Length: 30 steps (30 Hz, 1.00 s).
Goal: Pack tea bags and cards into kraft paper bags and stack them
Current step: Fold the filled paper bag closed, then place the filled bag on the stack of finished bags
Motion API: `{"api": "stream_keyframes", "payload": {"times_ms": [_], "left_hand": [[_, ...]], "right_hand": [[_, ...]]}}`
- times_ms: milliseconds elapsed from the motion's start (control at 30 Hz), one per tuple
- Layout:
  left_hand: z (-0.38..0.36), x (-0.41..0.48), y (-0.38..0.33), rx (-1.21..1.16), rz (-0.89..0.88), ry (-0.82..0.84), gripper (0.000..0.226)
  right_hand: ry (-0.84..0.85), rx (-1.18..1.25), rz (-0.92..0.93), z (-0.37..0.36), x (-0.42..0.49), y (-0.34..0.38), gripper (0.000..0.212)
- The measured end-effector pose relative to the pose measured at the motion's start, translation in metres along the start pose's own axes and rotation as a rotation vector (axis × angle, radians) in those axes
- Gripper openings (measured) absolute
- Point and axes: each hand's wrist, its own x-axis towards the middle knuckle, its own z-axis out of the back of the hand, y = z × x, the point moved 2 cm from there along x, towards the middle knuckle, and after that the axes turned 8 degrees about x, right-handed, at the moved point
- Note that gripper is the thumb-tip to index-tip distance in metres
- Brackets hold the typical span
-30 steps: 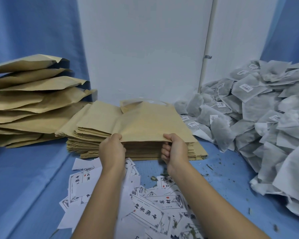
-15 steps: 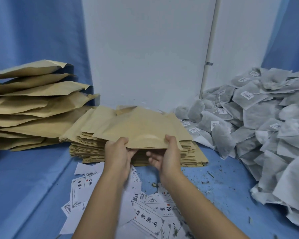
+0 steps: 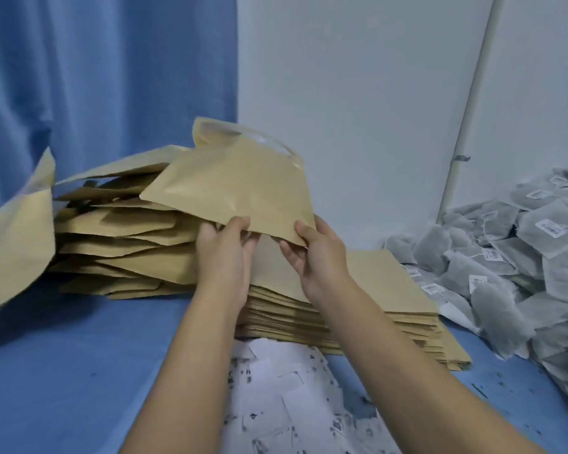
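Kraft paper bag point(image 3: 240, 188) at frame centre, raised and tilted, open mouth at top. Left hand point(image 3: 223, 257) and right hand point(image 3: 318, 257) pinch its lower edge, fingers point(image 3: 304, 229) curled onto paper. Directly below: flat stack of empty bags point(image 3: 391, 299). Filled bags point(image 3: 122, 231) piled centre left. Tea bags point(image 3: 505, 244) heaped at right. Cards point(image 3: 276, 388) scattered bottom centre on blue desk point(image 3: 63, 371).

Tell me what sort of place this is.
Probably a small hand-packing station: a heap of tea bags, a stack of flat kraft bags and loose printed cards lie on a blue cloth, and the left hand and right hand hold one kraft bag.
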Motion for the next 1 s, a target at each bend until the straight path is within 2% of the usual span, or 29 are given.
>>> {"api": "stream_keyframes", "payload": {"times_ms": [167, 267, 333, 400, 467, 567, 633, 700, 800, 867, 933, 1000], "left_hand": [[0.010, 0.079, -0.069, -0.046, -0.066, -0.032, 0.028], [0.025, 0.131, -0.097, -0.054, -0.033, -0.027, 0.037], [0.039, 0.158, -0.105, 0.054, 0.018, -0.033, 0.037], [0.054, 0.176, -0.102, 0.300, 0.106, -0.062, 0.024], [0.068, 0.189, -0.094, 0.414, 0.170, -0.110, 0.011], [0.073, 0.196, -0.090, 0.186, 0.191, -0.103, 0.008], [0.069, 0.194, -0.091, -0.039, 0.178, -0.086, 0.013], [0.065, 0.190, -0.095, -0.174, 0.126, -0.119, 0.018], [0.065, 0.176, -0.098, -0.299, 0.023, -0.226, 0.017], [0.065, 0.162, -0.092, -0.341, -0.002, -0.227, 0.016], [0.061, 0.145, -0.080, -0.275, 0.032, -0.183, 0.009], [0.051, 0.125, -0.062, -0.172, 0.097, -0.138, 0.005]], "right_hand": [[0.109, -0.047, -0.039, -0.099, 0.046, -0.017, 0.034], [0.167, -0.156, -0.016, -0.145, 0.077, -0.026, 0.032], [0.150, -0.313, 0.038, -0.162, 0.098, -0.037, 0.027], [0.091, -0.495, 0.058, -0.168, 0.117, -0.048, 0.025], [0.018, -0.509, -0.027, -0.170, 0.128, -0.059, 0.017], [0.017, -0.203, -0.221, -0.174, 0.130, -0.067, 0.015], [0.054, -0.011, -0.270, -0.178, 0.131, -0.065, 0.025], [0.102, 0.063, -0.279, -0.179, 0.129, -0.059, 0.023], [0.207, 0.090, -0.314, -0.172, 0.117, -0.055, 0.007], [0.263, 0.100, -0.367, -0.159, 0.105, -0.054, 0.004], [0.266, 0.054, -0.383, -0.139, 0.094, -0.054, 0.007], [0.224, -0.105, -0.318, -0.113, 0.083, -0.051, 0.007]]}}
